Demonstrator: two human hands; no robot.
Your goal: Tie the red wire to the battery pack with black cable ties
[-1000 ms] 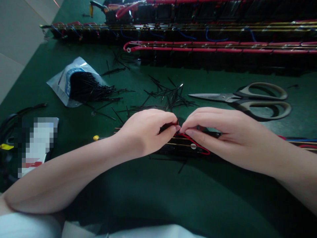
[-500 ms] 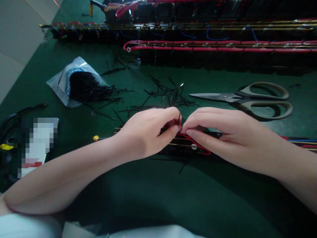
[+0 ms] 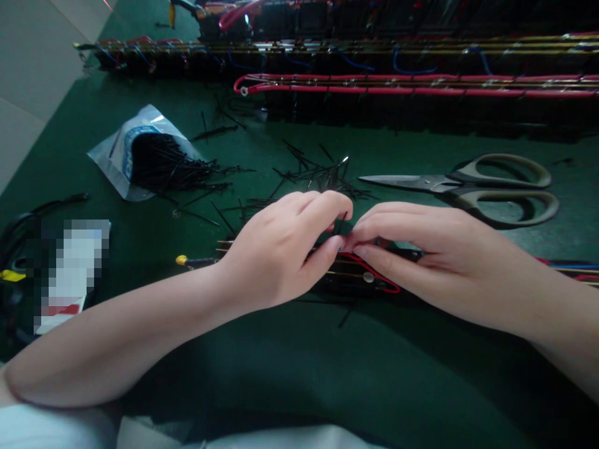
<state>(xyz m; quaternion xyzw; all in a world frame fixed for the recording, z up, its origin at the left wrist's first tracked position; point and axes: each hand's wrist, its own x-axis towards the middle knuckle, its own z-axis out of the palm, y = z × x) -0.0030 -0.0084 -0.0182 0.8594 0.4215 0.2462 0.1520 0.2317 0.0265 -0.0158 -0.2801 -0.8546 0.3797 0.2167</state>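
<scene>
My left hand [image 3: 285,246] reaches in from the left, with its index finger lifted away from the thumb. In that gap stands the dark tail of a thin black cable tie [image 3: 343,223], close to the index fingertip. My right hand [image 3: 425,252] meets it fingertip to fingertip, thumb and index pinched together at the base of the tie; the exact grip is partly hidden. Beneath both hands lies a long dark wiring assembly [image 3: 337,280] with brass-coloured rods. A red wire [image 3: 386,288] loops out below the right fingers.
Scissors [image 3: 435,182] lie behind my right hand. Loose black cable ties [image 3: 313,171] are scattered beyond the left hand, beside an open plastic bag [image 3: 110,156] full of them. Longer assemblies with red cables [image 3: 397,87] line the back of the green table [image 3: 281,368]. Black cables [image 3: 28,224] sit at left.
My left index finger has risen and parted from the thumb, showing more of the cable tie's tail. The right hand has stayed nearly still.
</scene>
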